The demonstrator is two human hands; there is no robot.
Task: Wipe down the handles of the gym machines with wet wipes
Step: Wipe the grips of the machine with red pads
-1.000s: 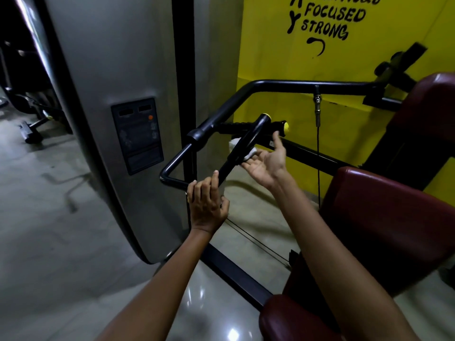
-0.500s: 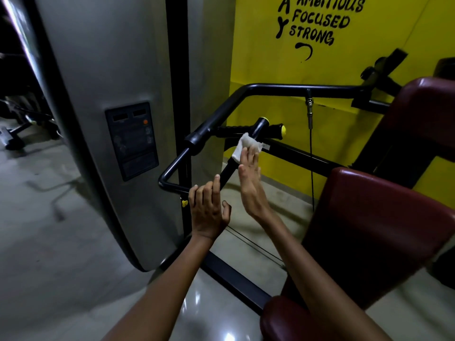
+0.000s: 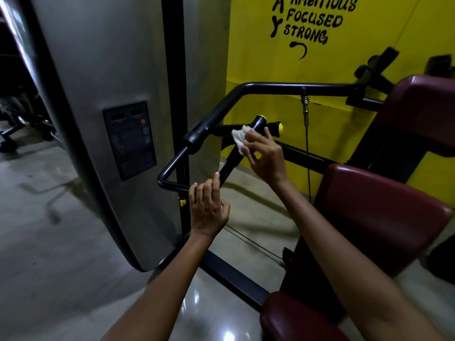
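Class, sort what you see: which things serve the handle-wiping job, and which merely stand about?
In use: wet wipe, right hand, left hand, black handle.

Standing about: maroon seat pad, control panel, yellow wall, cable.

right hand (image 3: 264, 156) pinching wet wipe (image 3: 240, 139) against handle (image 3: 256, 126), left hand (image 3: 208, 207) gripping bar (image 3: 172, 184)

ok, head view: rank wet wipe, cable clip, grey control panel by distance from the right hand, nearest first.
1. wet wipe: pinched in the right hand, against the black handle.
2. cable clip: up and right of it, under the top bar.
3. grey control panel: far left, on the machine housing.
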